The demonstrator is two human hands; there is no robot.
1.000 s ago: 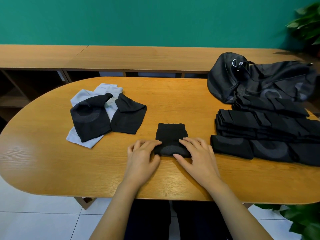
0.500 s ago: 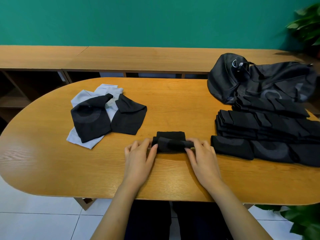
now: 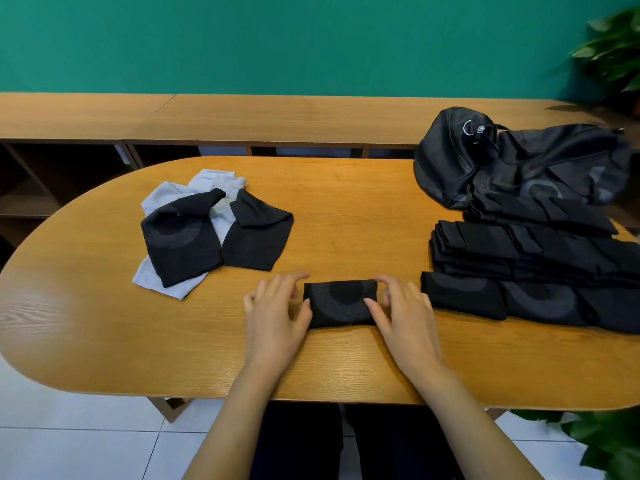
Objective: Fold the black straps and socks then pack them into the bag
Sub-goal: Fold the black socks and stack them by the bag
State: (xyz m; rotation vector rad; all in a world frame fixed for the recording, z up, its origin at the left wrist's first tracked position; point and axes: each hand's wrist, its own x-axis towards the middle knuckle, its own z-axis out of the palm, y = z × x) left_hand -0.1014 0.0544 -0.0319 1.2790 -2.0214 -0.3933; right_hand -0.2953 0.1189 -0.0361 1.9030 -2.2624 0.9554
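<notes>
A folded black sock (image 3: 337,303) lies flat on the wooden table (image 3: 346,209) near its front edge. My left hand (image 3: 275,313) rests at the sock's left end, thumb touching it, fingers spread. At the right end my right hand (image 3: 403,308) pinches the fold between thumb and fingers. Rows of folded black pieces (image 3: 533,265) are stacked to the right. The black bag (image 3: 512,161) lies behind them at the far right. Unfolded black socks (image 3: 214,237) sit on pale grey ones (image 3: 166,282) at the left.
A long wooden shelf unit (image 3: 242,116) runs behind the table against a green wall. Green plants stand at the upper right (image 3: 613,50) and lower right (image 3: 609,441). White floor tiles show below the table's front edge.
The sock's near half was lifted and rolled away from me, and now lies as a compact fold. Both hands moved from on top of it to its two ends.
</notes>
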